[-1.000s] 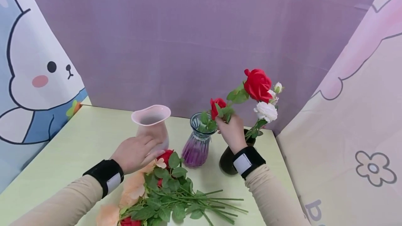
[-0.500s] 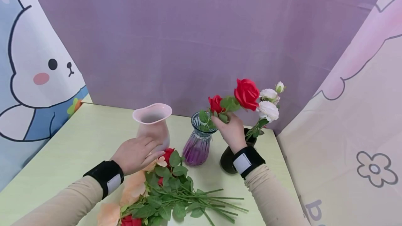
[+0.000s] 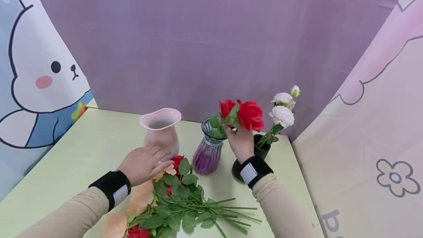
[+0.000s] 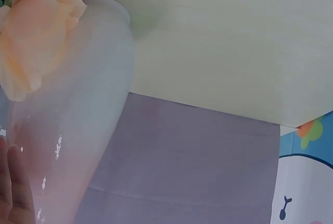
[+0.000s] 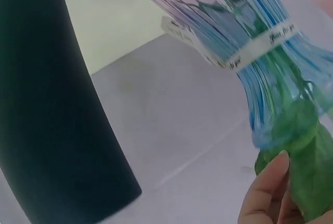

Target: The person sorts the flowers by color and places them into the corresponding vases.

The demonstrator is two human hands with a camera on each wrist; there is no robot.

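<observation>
My right hand (image 3: 240, 141) pinches a leafy rose stem at the mouth of a blue-to-purple ribbed glass vase (image 3: 207, 157). A large red rose bloom (image 3: 251, 115) leans over this hand, and a smaller red rose (image 3: 227, 108) stands behind its fingers. In the right wrist view, green leaves (image 5: 307, 156) sit at the vase rim by the fingertips, and stems show through the glass. My left hand (image 3: 143, 166) lies with extended fingers against the front of a pink-and-white vase (image 3: 161, 135), above peach flowers (image 3: 140, 197). The left wrist view shows two fingertips beside the vase wall.
A black vase (image 3: 261, 151) with white flowers (image 3: 282, 116) stands right of the glass vase. Peach and red flowers lie in front, their green stems (image 3: 228, 214) pointing right. A purple backdrop (image 3: 198, 47) rises behind the pale table (image 3: 96, 139).
The large red rose has come down and to the left, toward the glass vase. My right hand has shifted slightly left and down. My left hand has stayed in place.
</observation>
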